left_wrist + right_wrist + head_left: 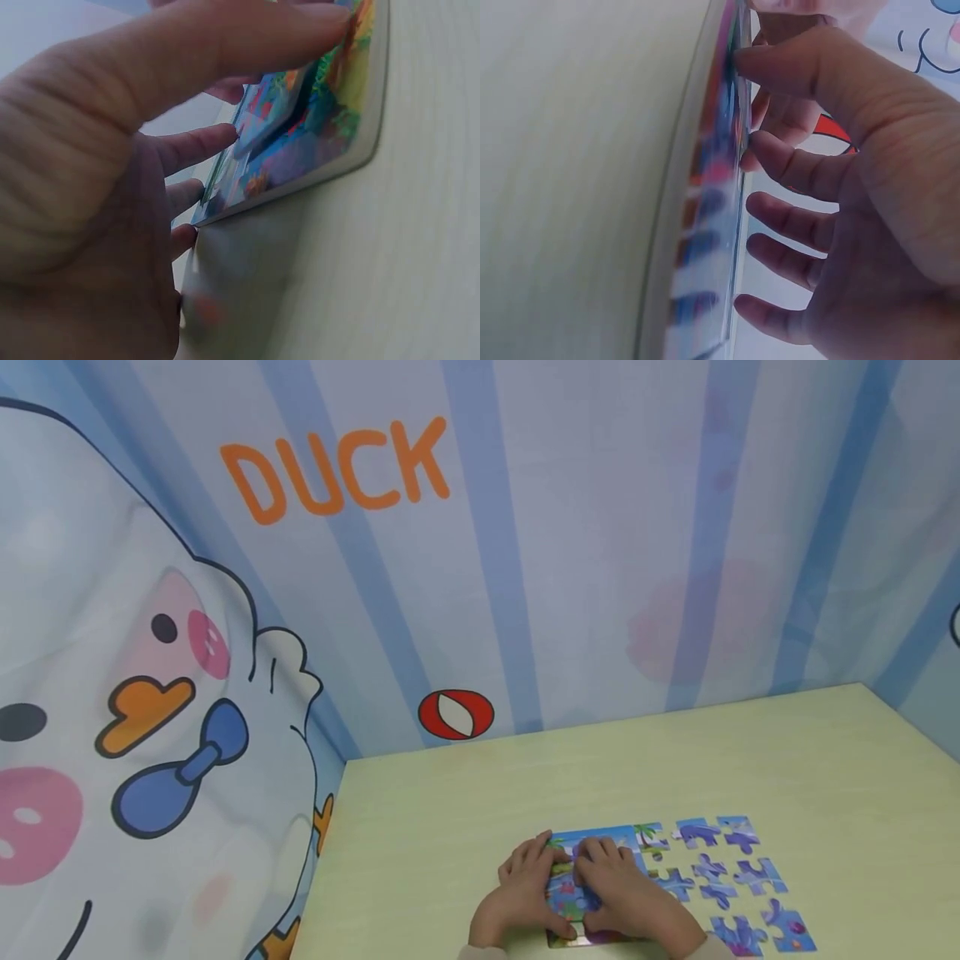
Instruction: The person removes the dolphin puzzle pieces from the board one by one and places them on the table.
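A colourful jigsaw puzzle (566,893) lies on the table under both hands, with part of its picture covered by them. My left hand (522,891) rests along its left side, fingers spread. In the left wrist view the left thumb (300,34) lies over the puzzle's near edge, and a grey-edged puzzle piece (274,124) sits slightly raised there. My right hand (626,889) rests on the puzzle's right part. In the right wrist view its spread fingertips (761,142) and thumb are at the puzzle surface; no piece shows gripped between them.
Several loose puzzle pieces (761,877) lie in rough rows to the right of the puzzle. The pale yellow table (420,860) ends at a striped cloth backdrop (585,568) behind and a duck-printed cloth (67,610) at left.
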### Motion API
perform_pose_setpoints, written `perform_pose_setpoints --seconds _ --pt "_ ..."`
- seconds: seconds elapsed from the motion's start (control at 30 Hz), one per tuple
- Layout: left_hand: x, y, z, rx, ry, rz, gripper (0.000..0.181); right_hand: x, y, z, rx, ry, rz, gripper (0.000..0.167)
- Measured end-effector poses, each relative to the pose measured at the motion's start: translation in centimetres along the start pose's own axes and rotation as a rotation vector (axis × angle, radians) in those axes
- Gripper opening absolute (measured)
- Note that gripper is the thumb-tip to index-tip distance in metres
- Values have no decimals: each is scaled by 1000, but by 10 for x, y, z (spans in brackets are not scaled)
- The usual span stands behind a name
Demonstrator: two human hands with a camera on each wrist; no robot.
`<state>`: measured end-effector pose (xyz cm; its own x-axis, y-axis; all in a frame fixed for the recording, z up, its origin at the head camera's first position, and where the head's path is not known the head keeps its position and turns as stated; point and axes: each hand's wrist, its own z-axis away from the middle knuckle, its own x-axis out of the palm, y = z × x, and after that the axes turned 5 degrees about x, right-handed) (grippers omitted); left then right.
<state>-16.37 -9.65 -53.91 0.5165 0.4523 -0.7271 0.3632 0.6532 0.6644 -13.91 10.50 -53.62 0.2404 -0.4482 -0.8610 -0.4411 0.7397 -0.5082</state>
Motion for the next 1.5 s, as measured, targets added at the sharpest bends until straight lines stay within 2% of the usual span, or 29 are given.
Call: perform_pose_setpoints --seconds 0.27,0.53,0.73,1.03,1.23,1.5 --pt "5 0 4 -8 3 10 84 -2 6 11 42 -9 10 34" --pt "2 0 6 9 25 -1 84 -9 13 17 52 -9 -28 34" --pt "3 -2 3 6 31 1 85 -11 17 23 86 -29 -71 36" --pt "3 -2 2 -5 33 -6 84 -11 21 34 89 -68 -184 36" --pt "1 1 3 -2 45 -17 83 -16 20 37 137 -89 -195 30" --pt "1 -2 0 -1 46 -22 84 -22 24 42 139 -87 -174 29"
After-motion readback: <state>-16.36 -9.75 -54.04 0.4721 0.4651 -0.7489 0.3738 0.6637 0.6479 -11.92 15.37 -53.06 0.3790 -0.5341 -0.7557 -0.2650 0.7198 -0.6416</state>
